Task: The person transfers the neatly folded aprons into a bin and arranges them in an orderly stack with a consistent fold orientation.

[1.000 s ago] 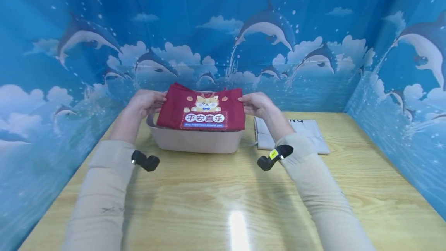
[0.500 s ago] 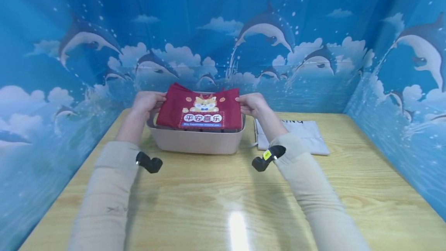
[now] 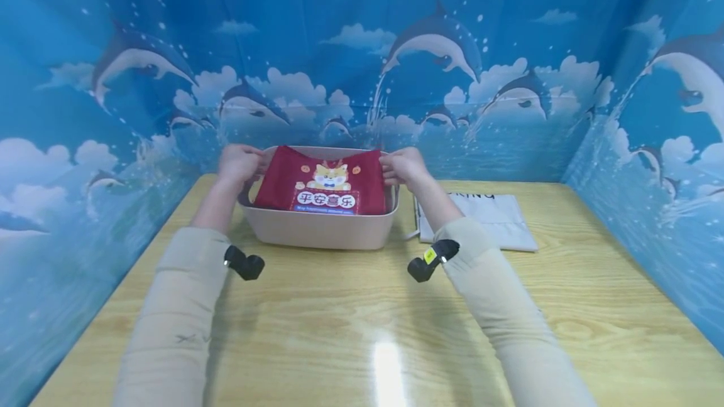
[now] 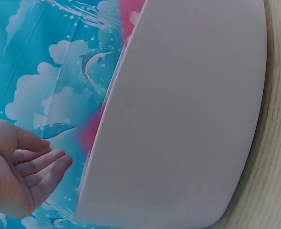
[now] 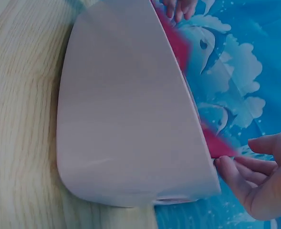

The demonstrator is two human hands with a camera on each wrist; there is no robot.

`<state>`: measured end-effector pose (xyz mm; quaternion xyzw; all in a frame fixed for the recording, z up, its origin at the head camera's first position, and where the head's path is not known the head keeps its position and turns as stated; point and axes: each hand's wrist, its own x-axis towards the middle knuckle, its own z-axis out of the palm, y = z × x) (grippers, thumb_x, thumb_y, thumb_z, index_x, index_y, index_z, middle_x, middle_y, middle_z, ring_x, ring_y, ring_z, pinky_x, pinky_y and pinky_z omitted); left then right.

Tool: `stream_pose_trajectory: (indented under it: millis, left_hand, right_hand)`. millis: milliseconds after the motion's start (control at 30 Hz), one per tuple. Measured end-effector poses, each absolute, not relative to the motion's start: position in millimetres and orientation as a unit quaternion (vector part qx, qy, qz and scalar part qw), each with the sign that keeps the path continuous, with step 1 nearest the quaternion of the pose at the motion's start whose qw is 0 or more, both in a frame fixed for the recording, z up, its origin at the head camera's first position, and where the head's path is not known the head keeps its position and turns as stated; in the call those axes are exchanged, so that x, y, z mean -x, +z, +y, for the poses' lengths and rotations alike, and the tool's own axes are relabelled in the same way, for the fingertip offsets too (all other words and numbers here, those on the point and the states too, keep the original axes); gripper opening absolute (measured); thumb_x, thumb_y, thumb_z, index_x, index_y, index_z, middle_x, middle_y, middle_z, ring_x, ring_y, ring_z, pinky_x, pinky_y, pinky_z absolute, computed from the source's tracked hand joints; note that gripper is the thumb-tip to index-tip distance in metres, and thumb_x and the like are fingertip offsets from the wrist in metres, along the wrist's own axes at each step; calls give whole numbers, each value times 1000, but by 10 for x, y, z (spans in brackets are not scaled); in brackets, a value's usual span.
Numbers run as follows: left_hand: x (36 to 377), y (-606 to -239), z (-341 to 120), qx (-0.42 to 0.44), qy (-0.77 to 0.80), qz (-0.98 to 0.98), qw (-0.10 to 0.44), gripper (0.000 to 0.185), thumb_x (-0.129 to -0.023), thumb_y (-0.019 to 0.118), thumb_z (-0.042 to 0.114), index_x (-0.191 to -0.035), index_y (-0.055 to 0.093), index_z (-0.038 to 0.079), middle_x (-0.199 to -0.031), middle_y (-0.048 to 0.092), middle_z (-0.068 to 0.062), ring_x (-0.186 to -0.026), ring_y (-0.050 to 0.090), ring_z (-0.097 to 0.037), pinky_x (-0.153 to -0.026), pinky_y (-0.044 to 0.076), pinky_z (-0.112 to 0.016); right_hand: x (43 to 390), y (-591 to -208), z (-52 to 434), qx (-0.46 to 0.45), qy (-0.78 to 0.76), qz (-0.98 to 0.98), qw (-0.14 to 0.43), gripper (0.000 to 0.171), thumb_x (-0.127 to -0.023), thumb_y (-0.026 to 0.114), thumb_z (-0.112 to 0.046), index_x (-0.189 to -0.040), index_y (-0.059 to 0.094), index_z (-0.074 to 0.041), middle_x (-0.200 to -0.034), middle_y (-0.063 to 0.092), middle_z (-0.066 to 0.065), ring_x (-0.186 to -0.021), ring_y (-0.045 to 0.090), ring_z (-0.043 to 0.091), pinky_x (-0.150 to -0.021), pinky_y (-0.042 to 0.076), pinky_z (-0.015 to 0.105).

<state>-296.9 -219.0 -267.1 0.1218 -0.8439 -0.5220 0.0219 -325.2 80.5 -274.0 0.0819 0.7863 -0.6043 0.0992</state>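
A folded dark red cloth (image 3: 322, 174) with a cartoon dog and Chinese characters lies in the beige oval basket (image 3: 322, 231), its upper edge standing a little above the rim. My left hand (image 3: 240, 163) is at the basket's left end; in the left wrist view its loosely bent fingers are apart from the blurred red cloth (image 4: 88, 133). At the right end is my right hand (image 3: 404, 166). In the right wrist view its thumb stands away from the other fingers, whose tips are beside a red corner (image 5: 219, 143) and the basket rim. The basket's inside is mostly hidden.
A folded white cloth (image 3: 500, 222) with black lettering lies on the wooden table (image 3: 317, 313) right of the basket, partly behind my right forearm. Blue dolphin-print curtains (image 3: 351, 36) enclose the back and sides.
The red cloth has sunk lower into the basket, showing more of the rim. Both hands have let go of its corners, and the right hand has shifted slightly left.
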Motion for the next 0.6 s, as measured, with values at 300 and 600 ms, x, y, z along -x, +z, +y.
stream_pose_trajectory:
  millis: [300, 600]
  left_hand:
    - [2942, -2530, -2123, -75, -388, -918, 32, 37, -93, 45, 12, -127, 54, -1, -123, 56, -20, -104, 56, -33, -83, 50, -41]
    - [2916, -2602, -1981, -19, -259, -964, 52, 38, -92, 45, 17, -124, 56, 0, -124, 55, -21, -113, 49, -38, -91, 43, -52]
  right_hand:
    - [3197, -2679, 841, -3, -532, 843, 74, 32, -97, 48, -14, -123, 55, 4, -106, 63, 20, -100, 61, 31, -79, 54, 35]
    - [3140, -2785, 933, 72, -423, 903, 23, 33, -96, 48, -19, -121, 59, 0, -107, 65, 15, -90, 64, 25, -76, 54, 33]
